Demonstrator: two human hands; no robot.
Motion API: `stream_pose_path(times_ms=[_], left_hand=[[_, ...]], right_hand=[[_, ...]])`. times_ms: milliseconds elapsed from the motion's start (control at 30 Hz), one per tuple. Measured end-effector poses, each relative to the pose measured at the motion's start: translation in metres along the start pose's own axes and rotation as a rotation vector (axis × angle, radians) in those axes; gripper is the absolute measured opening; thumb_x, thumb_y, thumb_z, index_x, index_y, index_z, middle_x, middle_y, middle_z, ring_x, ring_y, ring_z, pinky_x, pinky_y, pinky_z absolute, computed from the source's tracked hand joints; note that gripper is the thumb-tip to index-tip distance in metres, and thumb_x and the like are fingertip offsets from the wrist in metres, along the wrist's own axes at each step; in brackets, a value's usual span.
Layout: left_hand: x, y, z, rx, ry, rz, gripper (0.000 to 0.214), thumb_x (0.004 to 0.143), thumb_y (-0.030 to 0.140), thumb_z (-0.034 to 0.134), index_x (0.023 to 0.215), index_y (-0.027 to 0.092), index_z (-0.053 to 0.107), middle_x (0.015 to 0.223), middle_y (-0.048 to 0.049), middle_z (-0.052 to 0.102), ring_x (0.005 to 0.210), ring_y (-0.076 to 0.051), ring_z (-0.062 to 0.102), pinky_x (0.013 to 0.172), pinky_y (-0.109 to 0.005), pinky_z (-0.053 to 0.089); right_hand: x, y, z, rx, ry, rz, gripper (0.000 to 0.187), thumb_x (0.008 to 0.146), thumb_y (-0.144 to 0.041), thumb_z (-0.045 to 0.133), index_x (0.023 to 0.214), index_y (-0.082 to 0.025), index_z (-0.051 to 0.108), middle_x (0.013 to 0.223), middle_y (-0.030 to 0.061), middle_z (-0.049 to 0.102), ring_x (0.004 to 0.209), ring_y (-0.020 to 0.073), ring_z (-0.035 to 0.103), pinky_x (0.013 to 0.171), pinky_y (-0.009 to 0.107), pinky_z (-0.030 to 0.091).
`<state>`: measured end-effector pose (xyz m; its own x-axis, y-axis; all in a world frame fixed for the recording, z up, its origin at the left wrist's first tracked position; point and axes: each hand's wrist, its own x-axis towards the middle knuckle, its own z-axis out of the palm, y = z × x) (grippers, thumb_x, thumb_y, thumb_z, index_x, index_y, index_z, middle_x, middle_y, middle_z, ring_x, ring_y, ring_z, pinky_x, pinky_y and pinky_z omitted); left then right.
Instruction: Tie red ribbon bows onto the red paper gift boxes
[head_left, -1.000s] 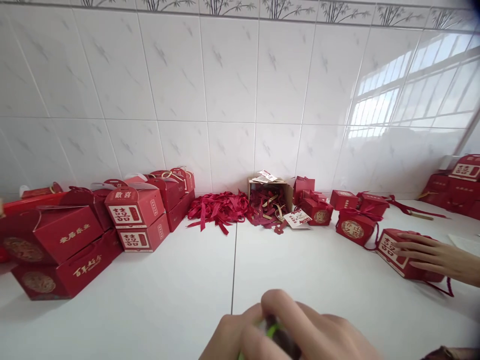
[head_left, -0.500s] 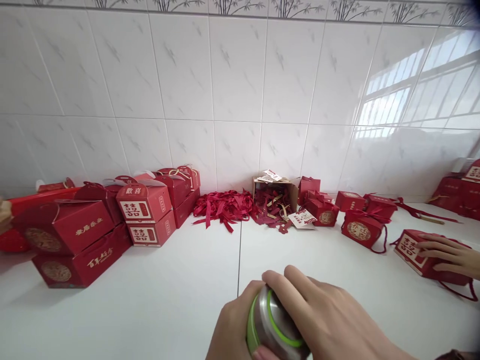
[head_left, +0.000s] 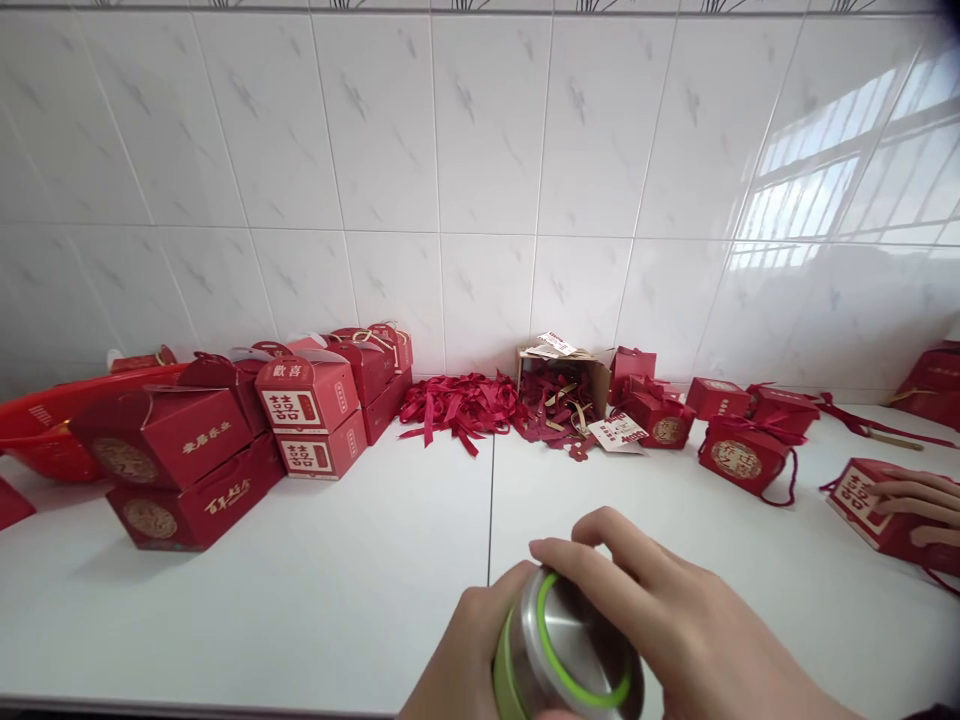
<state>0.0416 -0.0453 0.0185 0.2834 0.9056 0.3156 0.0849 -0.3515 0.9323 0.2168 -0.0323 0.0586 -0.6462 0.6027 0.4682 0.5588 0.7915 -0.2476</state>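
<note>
Clasping a steel-and-green canister (head_left: 581, 640) near the middle of the near edge of the bench (head_left: 337, 590), with left hand (head_left: 466, 645) closed firmly in a grip round its body. Reaching over the lid with right hand (head_left: 679, 615), fingers bent across the far rim; cannot tell whether gripping it or only lying on it. Hidden lower down by the hands and cut off at the base, so impossible to say whether touching the bench or held above it.

Crowded along the left side: a front stack (head_left: 180, 470) of two dark red boxes, partly blocking a red plastic basket (head_left: 64, 455) behind; just beyond, toward the far edge, a label stack (head_left: 309, 420) of two lighter boxes, with more boxes behind. Piled at the middle of the far edge, below the tiled wall (head_left: 390, 130): a ribbon heap (head_left: 459, 405), touching an open carton (head_left: 598, 378) spilling dark red strips, with a white-and-red card (head_left: 619, 433) just beside. Clustered farther right: small red boxes (head_left: 739, 457), one with a looped cord. Covered in part by another person's hand (head_left: 926, 497) near the right edge: a red cord box (head_left: 862, 510), well apart from the canister
</note>
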Motion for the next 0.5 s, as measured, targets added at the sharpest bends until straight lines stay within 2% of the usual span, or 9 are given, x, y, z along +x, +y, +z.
stream_pose_path(times_ms=[33,100,200,300,367,433,500], left_hand=[[0.000,-0.001,0.000,0.017,-0.011,-0.013,0.023,0.067,0.029,0.069,0.088,0.018,0.067,0.072,-0.0023,0.064,0.070,-0.019,0.058,0.056,-0.025,0.047],[0.002,-0.002,0.000,0.041,-0.037,-0.036,0.030,0.064,0.026,0.071,0.092,0.018,0.065,0.074,-0.0023,0.064,0.070,-0.019,0.058,0.056,-0.024,0.046],[0.004,-0.004,-0.001,0.021,-0.074,-0.045,0.040,0.060,0.023,0.072,0.098,0.016,0.063,0.084,-0.0046,0.066,0.076,-0.022,0.060,0.060,-0.026,0.048],[0.003,-0.005,-0.001,0.026,-0.043,-0.077,0.052,0.059,0.025,0.073,0.108,0.017,0.059,0.090,-0.0052,0.066,0.083,-0.025,0.061,0.068,-0.030,0.049],[0.001,-0.006,0.000,0.073,-0.012,-0.107,0.049,0.062,0.025,0.071,0.110,0.018,0.059,0.088,-0.0044,0.066,0.082,-0.024,0.060,0.070,-0.031,0.048],[0.002,-0.008,0.001,0.067,-0.044,-0.096,0.043,0.065,0.024,0.069,0.106,0.017,0.061,0.085,-0.0045,0.064,0.080,-0.023,0.059,0.067,-0.029,0.047],[0.003,-0.009,0.001,0.004,-0.109,-0.053,0.039,0.064,0.025,0.071,0.101,0.015,0.062,0.084,-0.0053,0.063,0.080,-0.022,0.058,0.066,-0.028,0.046]], right_hand=[[0.000,0.000,0.001,0.008,0.000,0.002,0.053,0.082,-0.045,0.058,0.128,-0.018,0.050,0.100,0.0121,0.062,0.070,0.0191,0.062,0.058,0.028,0.054],[0.001,0.002,0.005,0.020,0.060,-0.086,0.053,0.082,-0.035,0.057,0.131,-0.017,0.047,0.104,0.0127,0.062,0.079,0.0203,0.063,0.067,0.029,0.055],[0.004,0.004,0.010,-0.033,0.183,-0.222,0.063,0.079,-0.036,0.059,0.137,-0.019,0.039,0.118,0.0153,0.060,0.096,0.0276,0.061,0.077,0.037,0.054],[0.006,0.005,0.009,-0.050,0.168,-0.142,0.076,0.073,-0.043,0.069,0.138,-0.019,0.037,0.114,0.0152,0.061,0.091,0.0277,0.062,0.075,0.037,0.054],[0.006,0.005,0.009,0.041,0.163,-0.096,0.074,0.073,-0.039,0.071,0.136,-0.022,0.037,0.104,0.0113,0.064,0.084,0.0235,0.063,0.072,0.032,0.053],[0.006,0.006,0.012,0.172,0.184,-0.123,0.076,0.073,-0.031,0.070,0.139,-0.025,0.033,0.101,0.0086,0.064,0.083,0.0218,0.063,0.072,0.030,0.053],[0.005,0.009,0.018,0.259,0.181,-0.143,0.085,0.070,-0.028,0.069,0.143,-0.028,0.026,0.110,0.0098,0.061,0.092,0.0239,0.062,0.075,0.031,0.053]])
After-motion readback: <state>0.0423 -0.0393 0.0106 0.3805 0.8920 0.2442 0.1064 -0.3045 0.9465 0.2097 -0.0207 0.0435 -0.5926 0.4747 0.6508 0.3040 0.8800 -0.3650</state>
